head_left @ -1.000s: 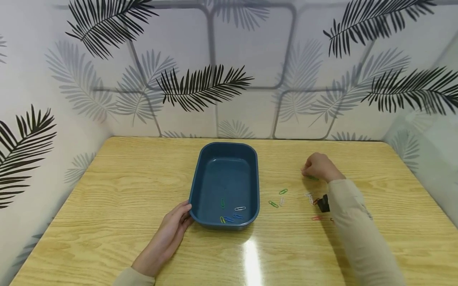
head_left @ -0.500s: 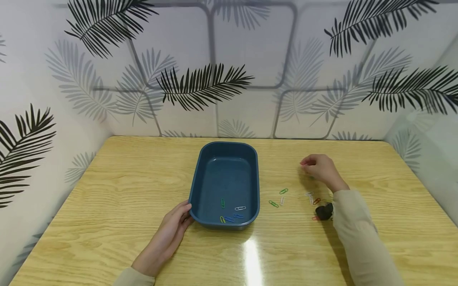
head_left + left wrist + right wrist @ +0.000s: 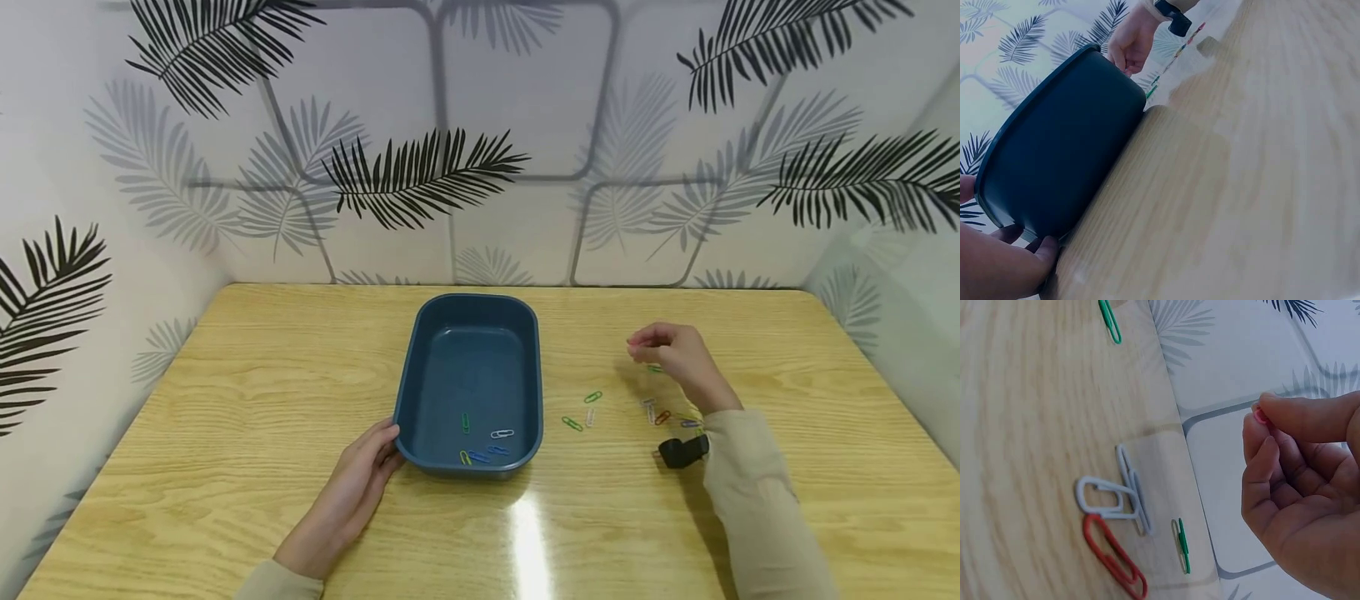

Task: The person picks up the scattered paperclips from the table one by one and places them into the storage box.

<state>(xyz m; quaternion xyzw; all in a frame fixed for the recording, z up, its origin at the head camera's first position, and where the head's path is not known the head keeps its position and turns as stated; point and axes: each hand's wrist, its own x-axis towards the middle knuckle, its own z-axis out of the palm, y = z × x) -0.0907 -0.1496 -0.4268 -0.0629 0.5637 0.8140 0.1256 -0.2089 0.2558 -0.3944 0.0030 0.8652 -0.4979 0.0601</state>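
The right hand (image 3: 681,357) is raised, thumb and finger pinched round a pink paperclip (image 3: 1260,415), only a bit of which shows. The blue tray (image 3: 476,358) lies to this hand's left, well apart, its long axis running away from the person. The left hand (image 3: 358,471) is nearer, touching it: thumb at the rim, fingers bent against the near left corner. A green paperclip (image 3: 655,368) lies just below the right hand.

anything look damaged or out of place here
Nothing looks damaged. Only the small multicoloured paper clips seem untidy: scattered on the pale wood-grain table right of the dark-blue, round-cornered rectangular tray, while others lie inside it.
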